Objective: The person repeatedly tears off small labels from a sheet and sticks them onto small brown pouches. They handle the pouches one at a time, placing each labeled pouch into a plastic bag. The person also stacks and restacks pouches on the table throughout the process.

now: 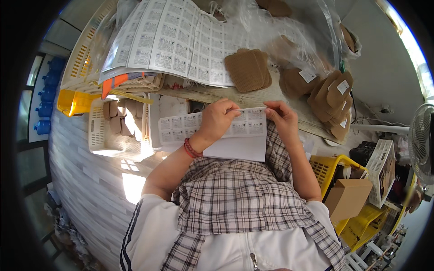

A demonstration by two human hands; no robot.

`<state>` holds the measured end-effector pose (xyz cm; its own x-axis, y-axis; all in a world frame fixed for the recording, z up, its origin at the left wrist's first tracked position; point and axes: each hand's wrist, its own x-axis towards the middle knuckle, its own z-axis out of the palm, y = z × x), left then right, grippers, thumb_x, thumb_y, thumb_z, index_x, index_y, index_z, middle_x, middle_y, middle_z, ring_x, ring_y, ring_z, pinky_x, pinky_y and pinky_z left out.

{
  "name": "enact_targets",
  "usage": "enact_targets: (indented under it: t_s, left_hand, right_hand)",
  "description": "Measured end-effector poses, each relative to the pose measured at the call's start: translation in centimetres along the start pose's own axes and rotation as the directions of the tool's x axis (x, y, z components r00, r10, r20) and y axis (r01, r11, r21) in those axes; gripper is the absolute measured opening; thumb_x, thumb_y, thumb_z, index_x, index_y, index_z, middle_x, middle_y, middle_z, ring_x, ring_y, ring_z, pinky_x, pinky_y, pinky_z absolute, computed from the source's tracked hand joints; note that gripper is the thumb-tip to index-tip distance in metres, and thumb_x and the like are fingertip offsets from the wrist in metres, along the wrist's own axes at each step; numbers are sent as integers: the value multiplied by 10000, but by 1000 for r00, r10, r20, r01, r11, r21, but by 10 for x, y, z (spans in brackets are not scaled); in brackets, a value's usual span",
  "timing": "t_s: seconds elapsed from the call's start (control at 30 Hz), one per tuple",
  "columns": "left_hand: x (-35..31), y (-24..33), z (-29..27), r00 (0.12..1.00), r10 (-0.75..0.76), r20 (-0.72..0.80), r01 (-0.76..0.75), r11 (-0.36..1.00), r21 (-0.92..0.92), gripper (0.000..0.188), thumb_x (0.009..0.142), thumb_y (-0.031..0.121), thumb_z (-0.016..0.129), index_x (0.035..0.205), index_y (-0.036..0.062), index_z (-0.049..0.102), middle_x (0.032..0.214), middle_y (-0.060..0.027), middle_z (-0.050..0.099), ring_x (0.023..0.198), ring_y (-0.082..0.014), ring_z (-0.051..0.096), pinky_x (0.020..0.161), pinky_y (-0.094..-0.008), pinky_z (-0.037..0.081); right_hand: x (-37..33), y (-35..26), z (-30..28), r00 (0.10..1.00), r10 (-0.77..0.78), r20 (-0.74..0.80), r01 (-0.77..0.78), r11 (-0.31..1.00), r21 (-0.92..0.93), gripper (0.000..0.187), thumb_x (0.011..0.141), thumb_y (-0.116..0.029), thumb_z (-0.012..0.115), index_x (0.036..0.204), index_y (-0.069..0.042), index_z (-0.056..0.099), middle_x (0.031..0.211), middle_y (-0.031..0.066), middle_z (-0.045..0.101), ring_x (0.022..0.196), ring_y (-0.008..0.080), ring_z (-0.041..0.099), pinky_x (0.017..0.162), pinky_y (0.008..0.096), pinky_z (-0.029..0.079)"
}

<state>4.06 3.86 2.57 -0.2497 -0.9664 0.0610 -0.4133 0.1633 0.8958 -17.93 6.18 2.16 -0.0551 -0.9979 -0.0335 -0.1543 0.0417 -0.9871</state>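
A white sheet of printed labels lies across my lap, its lower part blank. My left hand, with a red beaded bracelet on the wrist, pinches near the sheet's upper edge. At the upper right corner, the thumb and fingers of my right hand are closed on the same sheet. Whether a label is peeling between the fingertips is too small to tell. Just beyond my hands, a stack of brown ribbed pads rests on the wooden table.
More label sheets spread over the far left of the table. Brown pads with white labels pile up at the right, near clear plastic bags. A white basket holds brown pieces at left. Yellow crates and a fan stand right.
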Motion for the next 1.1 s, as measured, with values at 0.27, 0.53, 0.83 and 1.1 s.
enact_targets:
  t_s: [0.27,0.53,0.83,1.1]
  left_hand:
    - [10,-3,0,1000,3,25,-2,999,-33,99,800,83,717,876,21,709,790,-92,647,670,-231,625,618,-324,475]
    - [14,-5,-1,998,32,45,-29,998,-55,131,840,82,697,935,-4,723,766,-67,622,656,-149,558,611,-284,435]
    - [26,-7,-3,987,-132,89,135,991,-24,153,858,125,681,920,-6,728,768,-87,681,676,-154,609,633,-289,474]
    - [31,-5,1,962,-206,182,215,976,-33,164,839,150,689,904,6,730,699,-80,671,631,-128,592,597,-300,463]
  right_hand:
    - [11,-10,-2,967,-255,20,241,882,-405,128,813,-6,732,933,-49,725,891,55,620,769,157,626,680,265,511]
    - [15,-8,-2,918,-391,61,369,788,-493,148,758,0,748,888,-64,718,874,54,611,749,205,619,636,308,511]
    - [13,5,2,695,-702,153,628,489,-606,218,654,27,749,832,-88,702,877,30,629,771,223,606,629,332,497]
    - [1,-18,7,855,-517,29,508,826,-245,148,767,39,721,865,-55,661,1014,99,603,906,219,583,768,310,489]
